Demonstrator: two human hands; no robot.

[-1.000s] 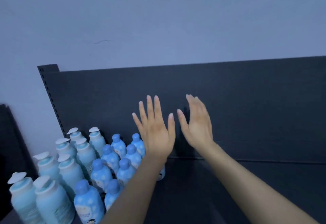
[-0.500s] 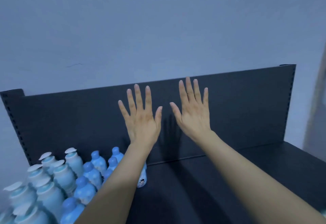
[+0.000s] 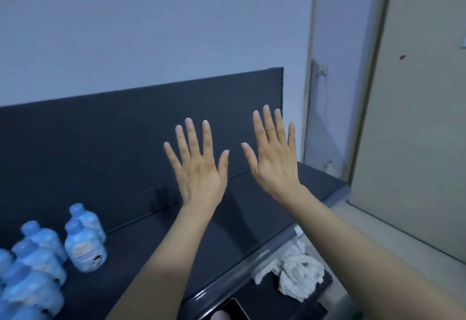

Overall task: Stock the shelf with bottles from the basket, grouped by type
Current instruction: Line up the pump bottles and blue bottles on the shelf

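Note:
Both of my hands are raised in front of the dark shelf (image 3: 141, 264), backs toward me, fingers straight and spread. My left hand (image 3: 199, 168) and my right hand (image 3: 274, 160) hold nothing and hover side by side above the shelf's bare right part. Several small blue-capped bottles (image 3: 84, 249) stand grouped on the shelf at the lower left, well left of my left forearm. No basket is in view.
The shelf's black back panel (image 3: 100, 138) rises behind the hands. A crumpled white cloth (image 3: 300, 274) lies on a lower level below the shelf's front edge, and a dark phone-like object (image 3: 234, 309) is beside it. A door (image 3: 416, 118) stands at the right.
The view has swung to the right: the bottles slid toward the lower left, the taller pale bottles left the frame, and the door came in. Both hands stay raised and spread.

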